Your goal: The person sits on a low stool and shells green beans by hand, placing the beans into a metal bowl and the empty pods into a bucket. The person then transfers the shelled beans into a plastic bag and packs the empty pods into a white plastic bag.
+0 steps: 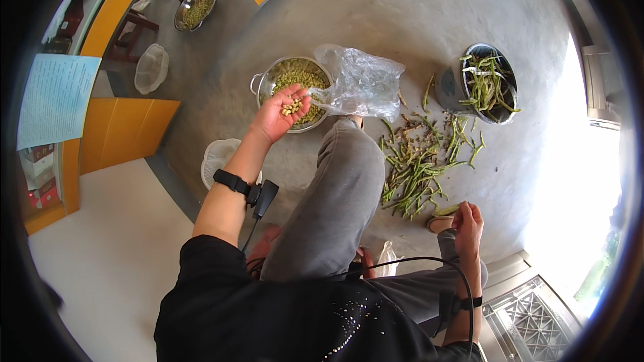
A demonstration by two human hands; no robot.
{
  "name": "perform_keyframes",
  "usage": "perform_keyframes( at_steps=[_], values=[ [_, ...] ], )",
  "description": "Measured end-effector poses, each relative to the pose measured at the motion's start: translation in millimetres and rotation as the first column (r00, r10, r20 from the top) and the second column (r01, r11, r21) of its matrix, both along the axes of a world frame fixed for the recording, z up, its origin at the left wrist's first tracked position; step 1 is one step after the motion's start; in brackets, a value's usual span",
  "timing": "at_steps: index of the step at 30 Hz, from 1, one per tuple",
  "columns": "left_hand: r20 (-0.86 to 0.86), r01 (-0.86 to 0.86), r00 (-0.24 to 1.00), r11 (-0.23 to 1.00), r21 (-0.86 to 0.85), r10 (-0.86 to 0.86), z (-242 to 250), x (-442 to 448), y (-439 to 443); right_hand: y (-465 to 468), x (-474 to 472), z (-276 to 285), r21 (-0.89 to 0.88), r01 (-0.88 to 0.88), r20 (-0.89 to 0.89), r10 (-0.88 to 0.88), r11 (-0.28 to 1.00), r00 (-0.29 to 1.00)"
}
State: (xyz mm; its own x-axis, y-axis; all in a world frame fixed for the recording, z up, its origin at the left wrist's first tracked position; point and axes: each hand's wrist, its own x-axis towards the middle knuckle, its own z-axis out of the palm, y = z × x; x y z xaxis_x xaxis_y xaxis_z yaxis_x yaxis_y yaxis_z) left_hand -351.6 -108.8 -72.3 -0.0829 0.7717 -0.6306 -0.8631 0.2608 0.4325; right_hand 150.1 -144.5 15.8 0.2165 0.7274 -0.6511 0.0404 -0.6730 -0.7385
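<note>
My left hand (pixel 283 113) is palm up with fingers partly curled, holding several pale shelled beans (pixel 292 107). It is above the near side of a metal colander-like bowl (pixel 262 91) with loop handles. Many shelled green beans (pixel 298 78) lie in that bowl. A crumpled clear plastic bag (pixel 365 80) overlaps the bowl's right rim. On the right, my right hand (pixel 469 222) has thumb and fingers pinched together at the end of a pale green bean pod (pixel 446 209). That pod is above the floor near my shoe (pixel 439 224).
Green pods and brownish husks (pixel 420 161) are heaped on the concrete floor (pixel 302 15). A dark bucket (pixel 450 85) of pods stands beyond. A white plastic basket (pixel 216 158) is under my left forearm. A reflective panel (pixel 201 50) mirrors the bowl. A black cable (pixel 443 260) crosses my right arm.
</note>
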Motion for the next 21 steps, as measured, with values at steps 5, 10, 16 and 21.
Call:
perform_keyframes(
  at_steps=[5, 10, 16, 21],
  values=[
    [0.035, -0.157, 0.987, 0.987, -0.046, 0.158, -51, -26, -6, -9, -14, 23, 0.021, -0.045, 0.052, 0.044, 0.999, 0.998],
    [-0.154, -0.158, 0.979, 0.975, -0.156, 0.134, -85, -44, -9, -16, -25, 37, 0.012, -0.078, 0.144, 0.075, 0.997, 0.987],
    [-0.14, -0.113, 0.986, 0.975, -0.19, 0.087, -87, -56, -18, -27, -28, 41, 0.028, -0.053, 0.143, 0.048, 0.998, 0.988],
    [-0.184, -0.111, 0.98, 0.973, -0.202, 0.073, -89, -62, -30, -31, -34, 48, 0.031, -0.067, 0.153, 0.062, 0.997, 0.986]
  ],
)
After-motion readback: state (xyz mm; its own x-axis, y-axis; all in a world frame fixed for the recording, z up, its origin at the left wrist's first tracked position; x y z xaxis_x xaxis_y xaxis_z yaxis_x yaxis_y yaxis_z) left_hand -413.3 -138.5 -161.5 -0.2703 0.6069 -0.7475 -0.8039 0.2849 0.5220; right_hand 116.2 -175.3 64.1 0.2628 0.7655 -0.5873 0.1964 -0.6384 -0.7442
